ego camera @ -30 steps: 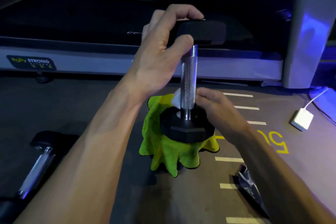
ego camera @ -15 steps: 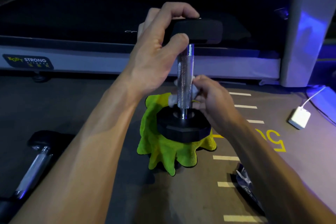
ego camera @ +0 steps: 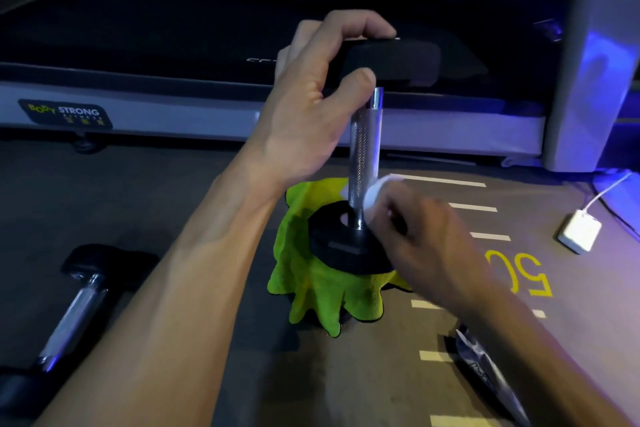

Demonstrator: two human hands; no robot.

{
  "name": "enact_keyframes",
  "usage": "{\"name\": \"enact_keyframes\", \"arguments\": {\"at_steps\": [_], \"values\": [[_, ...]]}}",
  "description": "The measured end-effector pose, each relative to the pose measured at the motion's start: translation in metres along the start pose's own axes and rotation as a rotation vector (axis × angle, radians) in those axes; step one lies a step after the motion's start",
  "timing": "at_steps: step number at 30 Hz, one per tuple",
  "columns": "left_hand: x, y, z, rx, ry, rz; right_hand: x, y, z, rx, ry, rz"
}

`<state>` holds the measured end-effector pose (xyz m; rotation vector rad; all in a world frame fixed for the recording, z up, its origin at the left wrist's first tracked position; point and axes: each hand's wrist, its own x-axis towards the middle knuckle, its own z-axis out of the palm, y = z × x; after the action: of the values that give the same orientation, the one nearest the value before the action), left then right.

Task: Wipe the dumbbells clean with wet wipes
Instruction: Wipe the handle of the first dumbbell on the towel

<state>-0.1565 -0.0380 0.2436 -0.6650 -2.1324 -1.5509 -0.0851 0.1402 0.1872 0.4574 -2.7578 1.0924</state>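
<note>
Left of the upright dumbbell [ego camera: 362, 163], a second dumbbell [ego camera: 74, 312] lies on the floor, its near head cut off by the frame edge. The left hand [ego camera: 311, 107] grips the upright dumbbell's top head, hiding part of it. The dumbbell stands on a green cloth [ego camera: 325, 291]. Right of its bar, the blurred right hand [ego camera: 426, 246] pinches a wipe [ego camera: 375, 189] against the bar, lower than half a second ago. A packet [ego camera: 485, 367] lies half hidden behind that forearm.
</note>
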Motion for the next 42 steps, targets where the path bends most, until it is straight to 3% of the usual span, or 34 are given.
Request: {"name": "enact_keyframes", "arguments": {"at_steps": [2,4,6,8,10,13,17,22,28,33,37,42], "values": [[0.002,-0.002,-0.001,0.003,0.011,-0.006,-0.013,-0.008,0.005,-0.219,0.03,-0.088],[0.0,-0.006,-0.001,-0.004,0.001,0.005,-0.011,-0.014,0.011,-0.364,-0.003,-0.006],[-0.008,-0.01,0.002,0.033,0.0,0.056,-0.008,-0.013,0.014,-0.411,0.069,0.043],[-0.019,-0.018,0.01,0.081,0.061,0.028,-0.008,-0.01,0.014,-0.297,0.132,0.086],[-0.031,-0.027,0.021,0.013,0.151,-0.242,-0.011,-0.002,0.013,-0.087,0.124,0.136],[-0.042,-0.029,0.039,-0.05,0.037,-0.53,-0.014,0.003,0.012,0.055,0.125,0.143],[-0.051,-0.013,0.053,-0.207,0.02,-0.571,-0.022,0.007,0.021,0.116,0.22,0.126],[-0.071,0.003,0.039,-0.255,0.089,-0.613,-0.047,-0.009,0.027,0.45,0.289,0.048],[-0.138,0.013,-0.021,-0.222,0.055,-0.701,-0.103,-0.041,0.071,0.675,0.083,0.078],[-0.229,-0.03,-0.046,-0.041,0.044,-0.991,-0.134,-0.039,0.112,0.776,-0.2,0.36],[-0.287,-0.094,-0.046,0.088,0.019,-1.213,-0.144,-0.019,0.144,0.591,-0.332,0.434],[-0.307,-0.146,-0.037,0.155,0.004,-1.326,-0.139,0.0,0.173,0.577,-0.377,0.497]]}}
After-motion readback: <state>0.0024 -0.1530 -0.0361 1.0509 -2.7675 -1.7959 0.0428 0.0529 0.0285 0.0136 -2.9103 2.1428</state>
